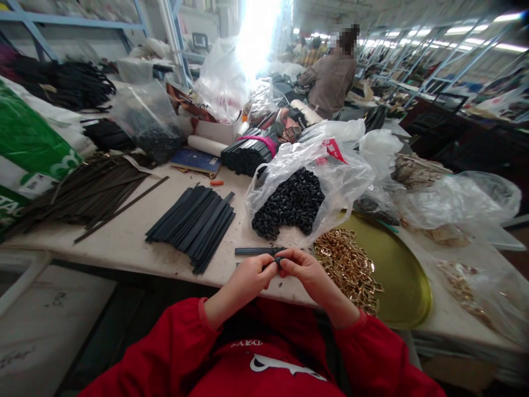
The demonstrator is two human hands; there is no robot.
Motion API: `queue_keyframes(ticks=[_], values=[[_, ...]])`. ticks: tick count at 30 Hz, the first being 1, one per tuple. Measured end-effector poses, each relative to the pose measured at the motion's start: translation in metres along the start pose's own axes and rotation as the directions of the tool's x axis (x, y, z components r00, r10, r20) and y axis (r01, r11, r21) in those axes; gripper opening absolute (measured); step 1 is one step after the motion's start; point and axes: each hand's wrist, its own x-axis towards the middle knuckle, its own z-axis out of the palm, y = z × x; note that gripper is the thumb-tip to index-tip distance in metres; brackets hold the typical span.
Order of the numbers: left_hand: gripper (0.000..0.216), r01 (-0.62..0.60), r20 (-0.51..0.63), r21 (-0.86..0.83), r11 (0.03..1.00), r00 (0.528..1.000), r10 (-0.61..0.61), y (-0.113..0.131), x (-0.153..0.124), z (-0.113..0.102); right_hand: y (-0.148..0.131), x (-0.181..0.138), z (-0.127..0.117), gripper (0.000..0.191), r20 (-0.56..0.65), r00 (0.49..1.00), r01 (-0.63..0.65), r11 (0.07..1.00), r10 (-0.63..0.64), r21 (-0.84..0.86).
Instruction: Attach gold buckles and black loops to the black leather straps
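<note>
While between both grips (243, 280) (309, 273), black strip (256, 251).

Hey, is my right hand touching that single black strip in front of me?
Touching. The head view shows the right hand's fingers pinching the black strip's right end, with the left hand meeting it there.

Bare worktop (124, 242) lies open left of the strip stack (192, 223). A narrow lane between that stack and the left hand (248, 278) is crossed by the held single strip (256, 251). Ahead, the bag of black rings (289, 204) blocks passage. Beside the right hand (308, 270), gold fittings (351, 264) fill the tray (409, 275).
</note>
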Motion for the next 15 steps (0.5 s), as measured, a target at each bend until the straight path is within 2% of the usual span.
queue_keyframes(ticks=[3, 6, 8, 12, 15], values=[[0.018, 0.038, -0.054, -0.072, 0.997, 0.998, -0.042, 0.006, -0.008, 0.002, 0.000, -0.007, 0.003, 0.025, -0.022, 0.999, 0.035, 0.999, -0.035, 0.009], [0.030, 0.034, -0.056, -0.143, 0.989, 0.998, -0.042, 0.010, -0.013, 0.005, 0.003, -0.015, 0.007, 0.024, -0.028, 0.997, 0.068, 0.997, -0.067, 0.025], [0.027, -0.002, -0.052, -0.183, 0.983, 0.999, -0.008, 0.010, -0.015, 0.007, 0.005, -0.022, 0.010, 0.025, -0.013, 0.997, 0.081, 0.996, -0.081, 0.035], [0.022, 0.001, -0.085, -0.166, 0.986, 0.996, -0.015, 0.006, -0.015, 0.010, 0.007, -0.032, 0.011, 0.039, -0.019, 1.000, 0.027, 0.973, -0.023, 0.230], [0.026, 0.008, -0.095, -0.103, 0.995, 0.995, -0.018, 0.004, -0.016, 0.011, 0.007, -0.035, 0.010, 0.030, -0.024, 0.998, -0.043, 0.935, 0.055, 0.352]])
